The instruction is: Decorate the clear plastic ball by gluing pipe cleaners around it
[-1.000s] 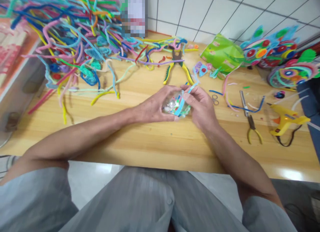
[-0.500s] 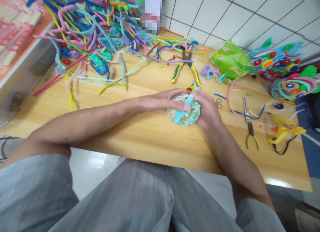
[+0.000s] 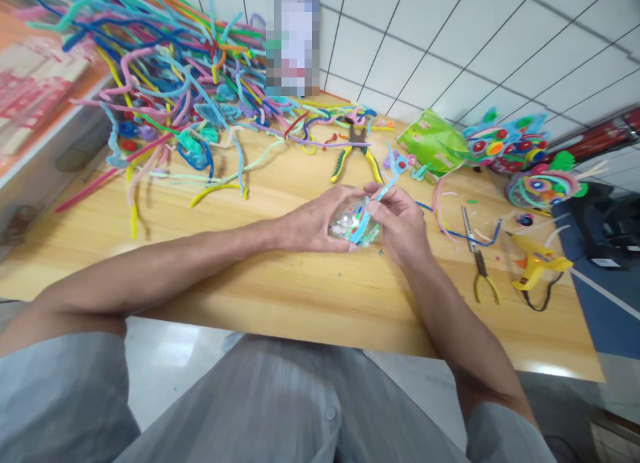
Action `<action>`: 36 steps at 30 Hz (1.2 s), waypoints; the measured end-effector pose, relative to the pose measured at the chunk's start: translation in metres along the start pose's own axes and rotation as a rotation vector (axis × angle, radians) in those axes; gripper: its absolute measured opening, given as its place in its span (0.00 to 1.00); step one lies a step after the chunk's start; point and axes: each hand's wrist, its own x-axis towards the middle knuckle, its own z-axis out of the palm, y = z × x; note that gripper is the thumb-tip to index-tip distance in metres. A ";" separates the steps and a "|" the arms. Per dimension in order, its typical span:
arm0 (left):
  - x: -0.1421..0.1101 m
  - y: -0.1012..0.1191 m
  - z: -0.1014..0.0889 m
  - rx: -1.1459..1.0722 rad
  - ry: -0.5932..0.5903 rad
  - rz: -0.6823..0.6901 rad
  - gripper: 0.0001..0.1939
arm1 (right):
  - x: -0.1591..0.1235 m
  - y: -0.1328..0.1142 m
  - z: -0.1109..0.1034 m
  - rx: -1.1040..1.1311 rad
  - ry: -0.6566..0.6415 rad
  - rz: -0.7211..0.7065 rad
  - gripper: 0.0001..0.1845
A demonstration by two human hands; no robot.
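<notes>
A clear round plastic container with colourful bits in or on it is held low over the wooden table. My left hand wraps its left side, thumb at the near edge and fingers at the back. A light blue pipe cleaner runs across the container. Thumb and fingers of my right hand are closed on this strip at the container's right side. Its far end rises past the fingers, close to a small blue piece with a red dot. Whether the strip is fixed to the container I cannot tell.
Tangled pipe cleaners cover the back left, beside a box. Yellow-handled pliers lie behind my hands. Rightward are a green bag, decorated figures, smaller pliers and a yellow glue gun.
My left thumb has come off the blue strip, and that hand now grips the container's left side. The container has turned, and the strip's far end shows above my right fingers. The view has shifted.
</notes>
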 end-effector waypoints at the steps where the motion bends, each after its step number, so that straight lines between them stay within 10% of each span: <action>1: -0.002 -0.004 0.001 0.042 0.016 0.050 0.46 | 0.000 -0.001 0.000 -0.028 -0.015 -0.019 0.19; 8: -0.010 -0.007 0.002 0.172 0.020 0.193 0.48 | -0.001 0.002 -0.003 -0.047 -0.099 -0.030 0.22; 15: -0.013 0.015 0.004 0.099 0.027 -0.031 0.36 | -0.007 0.000 -0.001 -0.043 -0.152 -0.012 0.19; 36: -0.014 -0.001 0.003 0.322 0.021 0.237 0.45 | -0.007 0.000 0.002 0.070 -0.123 0.017 0.22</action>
